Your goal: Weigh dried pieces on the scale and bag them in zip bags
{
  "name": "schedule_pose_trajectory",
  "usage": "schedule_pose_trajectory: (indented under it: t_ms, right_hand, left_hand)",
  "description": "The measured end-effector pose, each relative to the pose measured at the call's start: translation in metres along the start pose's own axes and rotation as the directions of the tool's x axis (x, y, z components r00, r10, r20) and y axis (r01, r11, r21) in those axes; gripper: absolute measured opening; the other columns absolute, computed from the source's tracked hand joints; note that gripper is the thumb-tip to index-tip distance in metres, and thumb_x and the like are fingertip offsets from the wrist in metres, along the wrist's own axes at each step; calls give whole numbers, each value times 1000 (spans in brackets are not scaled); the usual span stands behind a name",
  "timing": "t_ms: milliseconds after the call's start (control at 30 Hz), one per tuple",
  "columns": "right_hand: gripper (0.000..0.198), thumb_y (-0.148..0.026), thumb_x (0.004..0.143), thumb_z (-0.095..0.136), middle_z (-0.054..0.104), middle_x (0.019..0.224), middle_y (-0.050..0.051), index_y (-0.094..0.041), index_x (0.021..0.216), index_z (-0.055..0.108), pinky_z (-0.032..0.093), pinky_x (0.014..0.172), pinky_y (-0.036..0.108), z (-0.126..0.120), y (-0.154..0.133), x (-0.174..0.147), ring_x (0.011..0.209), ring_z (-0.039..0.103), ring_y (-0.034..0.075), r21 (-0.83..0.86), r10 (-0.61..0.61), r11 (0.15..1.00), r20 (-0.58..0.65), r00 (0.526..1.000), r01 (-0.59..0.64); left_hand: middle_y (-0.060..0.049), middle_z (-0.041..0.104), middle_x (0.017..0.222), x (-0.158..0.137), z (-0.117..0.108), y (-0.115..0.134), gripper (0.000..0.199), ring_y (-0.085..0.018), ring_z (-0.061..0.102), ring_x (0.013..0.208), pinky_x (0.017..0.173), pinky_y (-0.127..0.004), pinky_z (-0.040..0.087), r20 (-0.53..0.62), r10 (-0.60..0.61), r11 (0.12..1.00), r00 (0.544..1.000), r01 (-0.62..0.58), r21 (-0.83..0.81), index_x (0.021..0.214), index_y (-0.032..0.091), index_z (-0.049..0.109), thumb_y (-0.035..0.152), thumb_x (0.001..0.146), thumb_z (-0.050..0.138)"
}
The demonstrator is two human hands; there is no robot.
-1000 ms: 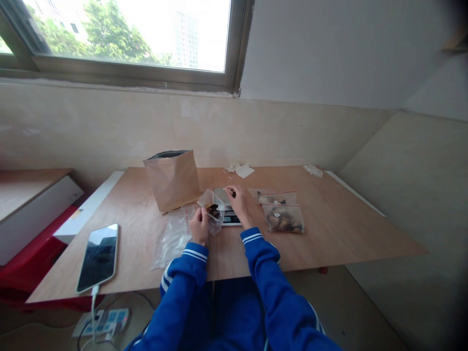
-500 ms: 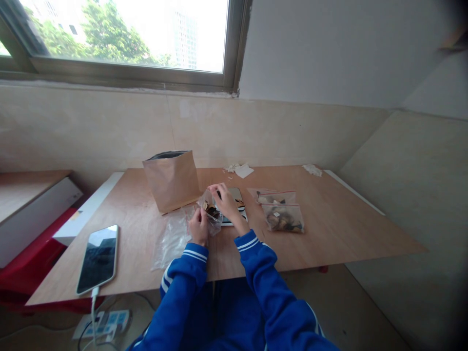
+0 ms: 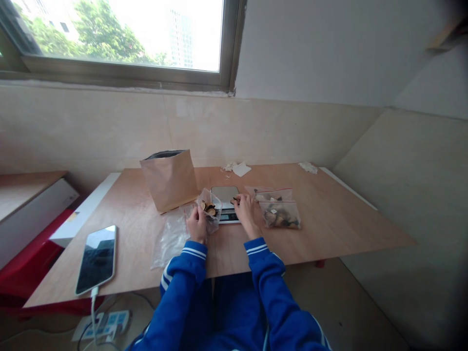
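Note:
My left hand is closed on the edge of a clear plastic bag, whose mouth gapes toward the scale. Inside the bag are several dark-edged, pale-centred dried slices; I cannot tell their exact kind. A small kitchen scale with a metal plate and a lit display stands just right of the bag. Over the scale's right side, my right hand pinches a dried slice between its fingertips. Flat empty plastic bags lie under and left of my left wrist.
An upright brown paper pouch stands behind the bags. Zip bags of dried slices lie at right. A charging tablet is at the front left. Paper scraps lie by the wall. A power strip is below the table.
My right hand has left the plastic bag's mouth and moved right and down to the scale, where it now pinches a slice. My left hand keeps its hold on the bag.

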State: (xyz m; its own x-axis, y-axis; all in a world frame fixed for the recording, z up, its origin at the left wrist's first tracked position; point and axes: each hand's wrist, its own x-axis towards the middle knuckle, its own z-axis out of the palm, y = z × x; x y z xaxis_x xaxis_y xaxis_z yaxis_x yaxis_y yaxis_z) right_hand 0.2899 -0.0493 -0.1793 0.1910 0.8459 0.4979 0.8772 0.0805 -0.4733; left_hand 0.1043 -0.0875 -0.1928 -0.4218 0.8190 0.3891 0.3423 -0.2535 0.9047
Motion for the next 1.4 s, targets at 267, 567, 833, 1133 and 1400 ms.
schedule_pose_trajectory:
  t_ms: [267, 567, 833, 1133, 1400]
  right_hand:
    - [17, -13, 81, 51, 67, 94, 11, -18, 90, 65, 47, 85, 37, -7, -1, 5, 94, 59, 25, 288, 33, 957, -47, 998, -18]
    - [20, -19, 83, 54, 68, 100, 8, -19, 99, 66, 54, 76, 32, -24, -83, 18, 87, 64, 19, 647, -106, 757, -10, 994, 87]
    - [18, -16, 85, 51, 69, 97, 8, -19, 94, 66, 55, 81, 34, -24, -91, 6, 89, 66, 20, 638, -153, 761, 4, 988, 115]
    - [17, -17, 86, 49, 67, 94, 7, -18, 91, 66, 55, 77, 31, -18, -102, 6, 84, 65, 19, 665, -194, 737, 34, 980, 123]
    - [18, -21, 87, 47, 64, 86, 6, -20, 88, 65, 50, 73, 31, -26, -77, -12, 76, 58, 19, 594, -62, 800, -65, 996, 88]
  left_hand:
    - [2, 47, 57, 0, 0, 1, 41, -13, 44, 59, 59, -25, 33, 10, -12, 1000, 1000, 12, 3, 62, 21, 43, 48, 92, 40]
    - [1, 49, 58, 1, 0, -1, 39, -13, 46, 59, 59, -25, 35, 4, 1, 1000, 1000, -1, -18, 62, 20, 47, 46, 91, 41]
    - [1, 51, 59, 2, 0, 0, 41, -14, 47, 59, 59, -25, 35, 18, -21, 999, 1000, 21, -34, 63, 21, 47, 49, 92, 39]
    - [0, 56, 63, 3, 0, 0, 40, -14, 50, 60, 59, -25, 35, 23, -16, 999, 1000, 17, -32, 66, 20, 51, 47, 93, 39]
    - [-1, 55, 61, 1, 0, -1, 43, -15, 51, 61, 60, -26, 35, 5, -68, 998, 998, 68, -15, 63, 21, 50, 49, 93, 38]
